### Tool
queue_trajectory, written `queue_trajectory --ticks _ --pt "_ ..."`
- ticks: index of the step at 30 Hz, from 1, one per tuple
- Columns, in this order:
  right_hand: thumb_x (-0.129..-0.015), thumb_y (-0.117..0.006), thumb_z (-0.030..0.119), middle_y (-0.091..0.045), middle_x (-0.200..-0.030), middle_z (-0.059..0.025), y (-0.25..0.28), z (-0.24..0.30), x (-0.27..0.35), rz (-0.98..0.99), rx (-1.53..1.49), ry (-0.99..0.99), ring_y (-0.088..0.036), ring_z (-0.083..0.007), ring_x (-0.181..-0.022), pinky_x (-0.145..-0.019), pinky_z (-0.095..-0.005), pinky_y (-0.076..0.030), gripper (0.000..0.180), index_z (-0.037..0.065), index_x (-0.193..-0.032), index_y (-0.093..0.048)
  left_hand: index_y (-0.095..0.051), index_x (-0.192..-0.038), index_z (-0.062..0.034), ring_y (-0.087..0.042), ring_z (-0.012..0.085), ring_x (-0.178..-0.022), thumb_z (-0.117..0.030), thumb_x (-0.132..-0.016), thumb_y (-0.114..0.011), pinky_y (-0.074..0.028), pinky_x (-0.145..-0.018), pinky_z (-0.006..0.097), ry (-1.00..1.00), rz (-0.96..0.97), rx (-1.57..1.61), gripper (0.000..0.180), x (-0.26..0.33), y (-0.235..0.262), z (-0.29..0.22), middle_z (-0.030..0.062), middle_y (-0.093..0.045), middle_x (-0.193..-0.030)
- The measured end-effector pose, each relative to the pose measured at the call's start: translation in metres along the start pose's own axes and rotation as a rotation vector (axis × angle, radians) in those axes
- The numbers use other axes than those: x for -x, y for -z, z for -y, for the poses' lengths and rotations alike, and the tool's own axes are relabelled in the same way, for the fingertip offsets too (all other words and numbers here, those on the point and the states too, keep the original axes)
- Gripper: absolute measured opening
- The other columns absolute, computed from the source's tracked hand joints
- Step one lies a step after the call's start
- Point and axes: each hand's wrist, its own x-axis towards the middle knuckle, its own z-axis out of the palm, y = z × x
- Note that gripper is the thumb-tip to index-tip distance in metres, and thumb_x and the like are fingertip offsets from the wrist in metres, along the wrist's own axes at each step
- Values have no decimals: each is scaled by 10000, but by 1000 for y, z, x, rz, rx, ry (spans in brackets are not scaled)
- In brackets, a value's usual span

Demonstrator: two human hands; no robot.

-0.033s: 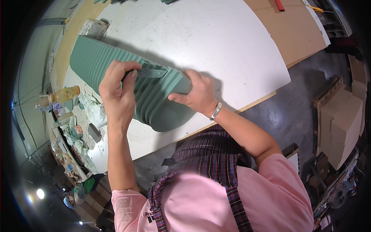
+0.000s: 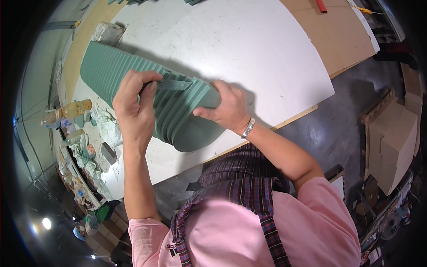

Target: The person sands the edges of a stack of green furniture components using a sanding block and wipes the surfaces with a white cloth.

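A long row of green foam-like slabs (image 2: 104, 62) with rounded lower ends stands packed side by side, running from the far left toward me. Pinched in my left hand (image 2: 135, 93) is a thin flat tool (image 2: 175, 84), dark at the grip with a pale greenish blade. Its tip reaches the upper edges of the slabs near the right end. My right hand (image 2: 227, 107) clasps the end slabs, thumb on the broad outer face (image 2: 198, 130) and fingers behind the top edge. The fingertips of that hand are hidden. Whether the tool is a knife or a spreader, I cannot tell.
The slabs rest on a white board-topped table (image 2: 267, 58). To the left lie a bottle of yellowish liquid (image 2: 78, 107), crumpled plastic (image 2: 108, 127) and a dark block (image 2: 108, 153). A stained white container (image 2: 108, 33) stands behind the row. Cardboard boxes (image 2: 391, 138) are at the right.
My left hand has shifted very slightly to the left with the tool. My right hand and the slabs look unmoved.
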Motion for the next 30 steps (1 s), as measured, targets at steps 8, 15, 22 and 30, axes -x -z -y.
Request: queue_trajectory --ticks 8,15,22,30 --pt "-677 -641 798 -590 -697 -133 1 1 -1 20 5 -3 -624 -268 -609 -548 -348 -516 843 -21 -864 -572 -644 -892 -7 -510 189 -660 120 -805 -565 -396 -591 279 -40 0 -47 173 -1 0 -6 76 -542 -776" --pt "-673 -643 799 -588 -695 -125 3 2 -1 13 9 -5 -622 -267 -601 -548 -349 -516 833 -11 -854 -569 -634 -909 2 -503 181 -683 125 -812 -564 -397 -625 265 -50 24 -62 172 -4 -1 -10 75 -531 -776" --pt "-679 -634 803 -579 -678 -119 -1 0 -1 -29 19 18 -609 -264 -570 -523 -351 -506 820 1 -833 -558 -645 -887 -6 -505 190 -651 114 -807 -573 -400 -592 281 -46 -19 -44 161 -5 -2 -8 79 -531 -752" --pt "-689 -617 810 -578 -675 -113 0 -1 0 -16 41 20 -604 -254 -556 -509 -342 -501 817 7 -827 -557 -644 -894 -2 -505 185 -657 107 -815 -575 -401 -605 278 -22 4 -24 152 -7 -3 -4 76 -539 -753"
